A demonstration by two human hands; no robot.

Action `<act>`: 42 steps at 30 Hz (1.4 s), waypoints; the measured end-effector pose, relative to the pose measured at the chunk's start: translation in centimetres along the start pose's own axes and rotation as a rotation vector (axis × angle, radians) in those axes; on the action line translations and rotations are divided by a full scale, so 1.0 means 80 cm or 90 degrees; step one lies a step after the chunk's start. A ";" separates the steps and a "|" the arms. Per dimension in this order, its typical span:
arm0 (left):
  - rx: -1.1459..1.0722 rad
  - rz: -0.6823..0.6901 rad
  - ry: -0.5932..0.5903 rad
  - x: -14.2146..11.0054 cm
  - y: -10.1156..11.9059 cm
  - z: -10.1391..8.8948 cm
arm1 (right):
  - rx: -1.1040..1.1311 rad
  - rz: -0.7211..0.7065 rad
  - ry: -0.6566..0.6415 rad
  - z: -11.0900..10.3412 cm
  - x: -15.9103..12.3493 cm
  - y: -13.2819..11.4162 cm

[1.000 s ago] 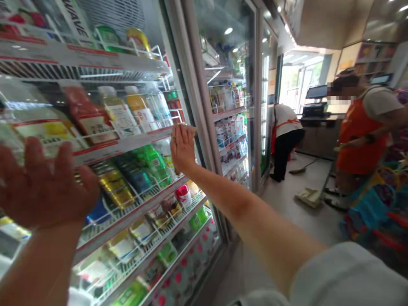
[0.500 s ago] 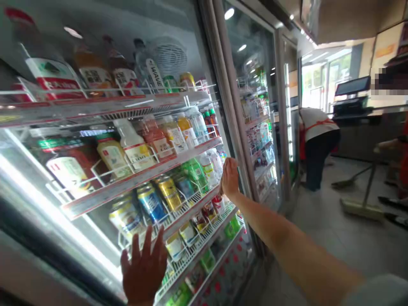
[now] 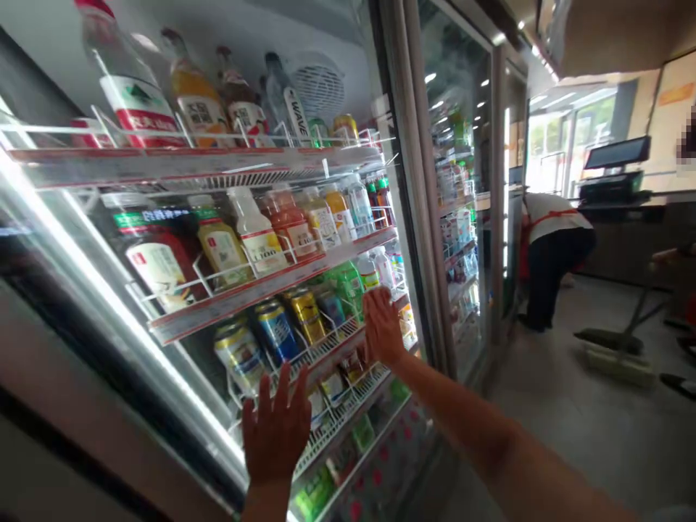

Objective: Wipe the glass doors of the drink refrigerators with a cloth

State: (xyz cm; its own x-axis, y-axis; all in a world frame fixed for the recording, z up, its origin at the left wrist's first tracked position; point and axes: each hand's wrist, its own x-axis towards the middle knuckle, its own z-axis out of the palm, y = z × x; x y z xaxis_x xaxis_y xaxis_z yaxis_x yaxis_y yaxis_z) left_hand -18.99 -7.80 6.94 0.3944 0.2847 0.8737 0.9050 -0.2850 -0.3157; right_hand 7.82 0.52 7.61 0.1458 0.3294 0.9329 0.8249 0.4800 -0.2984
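A lit drinks cooler with several wire-fronted shelves fills the left and middle of the view. My left hand (image 3: 277, 431) is open, its fingers spread upward, in front of the lower can shelf. Nearest it are a blue can (image 3: 276, 332) and a silver-and-yellow can (image 3: 239, 355). Farther right, my right hand (image 3: 383, 328) is raised with fingers stretched out, beside a green bottle (image 3: 346, 284), and holds nothing that I can see. Whether either palm touches glass or a shelf I cannot tell. A gold can (image 3: 307, 316) stands between the two hands.
Bottled juices (image 3: 261, 239) and tall soda bottles (image 3: 138, 101) line the upper shelves. A metal door frame (image 3: 421, 181) runs along the right. Beyond it, a person (image 3: 560, 246) bends near a counter with a monitor (image 3: 617, 152). A broom (image 3: 620, 362) rests on the floor.
The view has shifted, so the shelves appear farther right. Against them, my right hand has moved left, away from the door frame. My left hand stays spread before the cans.
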 end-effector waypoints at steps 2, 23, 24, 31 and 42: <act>-0.002 -0.001 0.003 0.000 0.001 0.001 | 0.026 0.123 0.072 0.007 -0.001 0.010; -0.016 -0.003 0.023 -0.003 0.001 0.003 | 0.034 0.067 0.141 0.014 0.075 -0.052; -0.027 -0.004 0.022 -0.003 0.000 0.005 | 0.032 -0.017 0.078 0.015 0.063 -0.074; -0.004 0.008 0.027 -0.004 0.002 0.005 | 0.009 -0.349 -0.166 -0.001 0.013 -0.136; 0.117 -0.014 -0.004 -0.004 0.020 -0.005 | 0.062 0.083 0.115 -0.010 0.045 0.084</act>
State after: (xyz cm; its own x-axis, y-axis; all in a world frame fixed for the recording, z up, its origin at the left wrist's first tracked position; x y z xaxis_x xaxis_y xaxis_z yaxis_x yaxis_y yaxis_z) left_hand -17.75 -8.70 6.28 0.3751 0.2952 0.8787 0.9269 -0.1065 -0.3599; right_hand 14.32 4.29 9.11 0.3497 0.2465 0.9038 0.7374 0.5226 -0.4279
